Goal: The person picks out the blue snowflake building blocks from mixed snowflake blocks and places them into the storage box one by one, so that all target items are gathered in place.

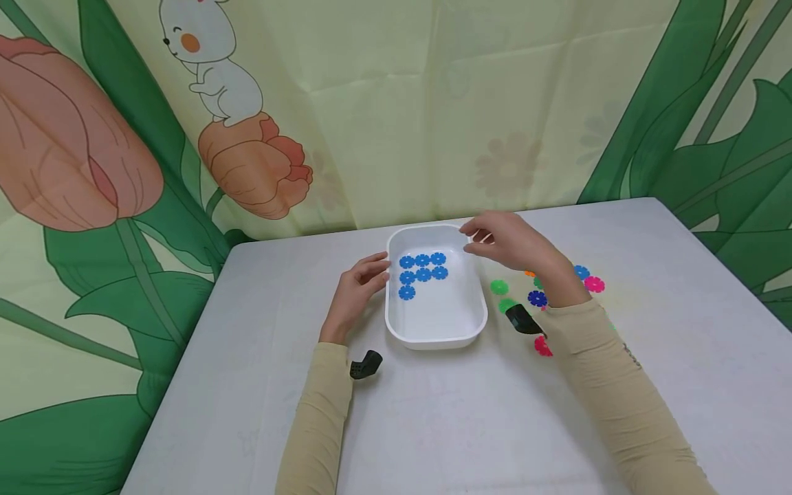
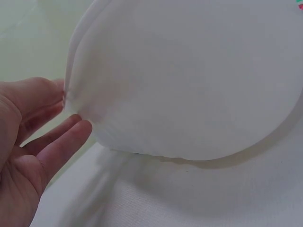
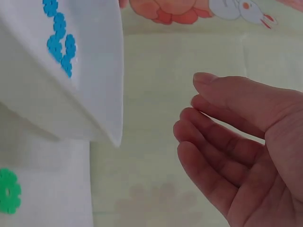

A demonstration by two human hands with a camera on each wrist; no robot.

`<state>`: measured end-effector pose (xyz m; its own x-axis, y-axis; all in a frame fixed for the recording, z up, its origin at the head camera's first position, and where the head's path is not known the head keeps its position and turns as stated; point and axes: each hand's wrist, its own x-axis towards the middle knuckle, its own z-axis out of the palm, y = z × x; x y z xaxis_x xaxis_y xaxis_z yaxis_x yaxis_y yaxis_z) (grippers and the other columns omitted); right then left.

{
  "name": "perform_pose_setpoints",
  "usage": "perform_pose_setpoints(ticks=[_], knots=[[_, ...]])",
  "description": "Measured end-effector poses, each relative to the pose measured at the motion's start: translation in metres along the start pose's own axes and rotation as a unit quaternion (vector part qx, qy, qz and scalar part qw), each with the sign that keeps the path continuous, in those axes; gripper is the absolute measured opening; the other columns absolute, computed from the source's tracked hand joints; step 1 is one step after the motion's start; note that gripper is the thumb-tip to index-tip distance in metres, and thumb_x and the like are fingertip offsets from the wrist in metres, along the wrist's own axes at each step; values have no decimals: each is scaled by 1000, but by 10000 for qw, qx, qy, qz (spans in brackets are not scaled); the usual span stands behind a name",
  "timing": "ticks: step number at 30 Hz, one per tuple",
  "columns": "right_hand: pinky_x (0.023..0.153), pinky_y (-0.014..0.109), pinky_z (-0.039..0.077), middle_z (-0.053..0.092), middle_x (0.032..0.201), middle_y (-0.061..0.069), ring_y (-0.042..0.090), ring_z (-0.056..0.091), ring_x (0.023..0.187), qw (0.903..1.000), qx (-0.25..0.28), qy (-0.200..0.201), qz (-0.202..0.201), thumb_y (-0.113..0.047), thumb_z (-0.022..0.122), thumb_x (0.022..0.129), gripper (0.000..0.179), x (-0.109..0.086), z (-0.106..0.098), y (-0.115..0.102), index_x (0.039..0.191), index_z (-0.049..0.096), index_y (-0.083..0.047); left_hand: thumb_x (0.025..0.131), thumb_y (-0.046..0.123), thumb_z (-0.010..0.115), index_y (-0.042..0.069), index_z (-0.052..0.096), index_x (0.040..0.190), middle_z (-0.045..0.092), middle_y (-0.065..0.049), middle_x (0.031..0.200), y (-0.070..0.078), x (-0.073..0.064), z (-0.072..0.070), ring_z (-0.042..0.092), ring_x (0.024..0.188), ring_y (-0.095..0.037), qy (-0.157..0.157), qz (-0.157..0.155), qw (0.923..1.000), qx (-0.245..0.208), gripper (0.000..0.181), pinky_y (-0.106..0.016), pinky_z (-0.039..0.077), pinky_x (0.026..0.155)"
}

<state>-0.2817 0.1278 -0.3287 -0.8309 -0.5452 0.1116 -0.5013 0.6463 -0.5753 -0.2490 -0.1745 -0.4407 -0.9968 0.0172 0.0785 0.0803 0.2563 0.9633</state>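
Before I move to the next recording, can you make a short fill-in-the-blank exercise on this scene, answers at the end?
In the head view, the tray holds ____ blue discs. The left hand touches the tray, while the right hand holds ____. In that view, green discs lie to the ____ of the tray.

Missing words: seven; nothing; right.
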Motion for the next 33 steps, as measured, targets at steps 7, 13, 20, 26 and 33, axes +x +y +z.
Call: perform_pose_setpoints(ticks=[7,13,20,26,33], knots=[[88,50,54,62,120,18,34,59,108,9984,-296,190,449,-15,69,92,39,-39,-15,22,127,61,1,95,20,65,6,66,126,50,7,143,1,2,0,51,127,-18,-59,-140,9999,-31,34,-34,48,100],[87,52,54,59,122,23,39,56,111,9952,-487,101,843,-18,70,91,45,-62,-21,43,129,58,3,94,21,67,6,67,125,52,10,140,1,1,0,53,125,-15,-27,-102,9999,-91,34,-32,49,98],[82,50,56,59,121,26,41,55,109,9914,-581,-13,1170,-17,72,89,48,-83,-20,69,129,57,5,94,19,67,5,68,123,55,10,136,2,-1,1,56,121,-15,30,66,9999,-124,32,-32,51,96],[77,46,58,59,118,27,43,55,106,9882,-622,-115,1392,-17,72,89,49,-93,-20,86,128,57,7,93,17,68,3,67,122,55,9,135,1,-1,2,57,119,-16,58,127,9997,-214,32,-31,52,95],[74,44,59,59,116,27,42,54,105,9869,-547,-145,1510,-17,73,88,49,-97,-16,98,127,57,8,93,17,68,2,67,122,56,8,136,1,-2,2,57,119,-16,42,113,9996,-273,32,-31,52,95]])
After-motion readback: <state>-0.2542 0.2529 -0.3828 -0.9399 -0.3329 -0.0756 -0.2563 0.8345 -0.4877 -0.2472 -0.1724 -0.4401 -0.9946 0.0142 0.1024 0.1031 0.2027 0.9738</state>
